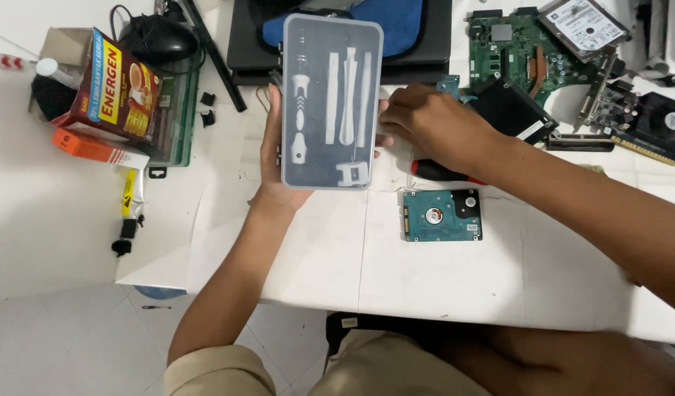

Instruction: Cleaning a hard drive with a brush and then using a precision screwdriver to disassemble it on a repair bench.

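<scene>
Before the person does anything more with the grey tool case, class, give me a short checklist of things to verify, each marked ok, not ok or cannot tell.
1. Tool case supported from below: the left hand is under it, fingers along its left edge. Ok.
2. Second hand on the case: the right hand touches its right edge. Ok.
3. Lid shut: tools show through the cover, but no latch is visible. Cannot tell.
4. Hard drive out of the way: lies flat on the table, apart from both hands. Ok.
5. Screwdriver handle: partly under the right forearm, could be knocked. Not ok.
</scene>
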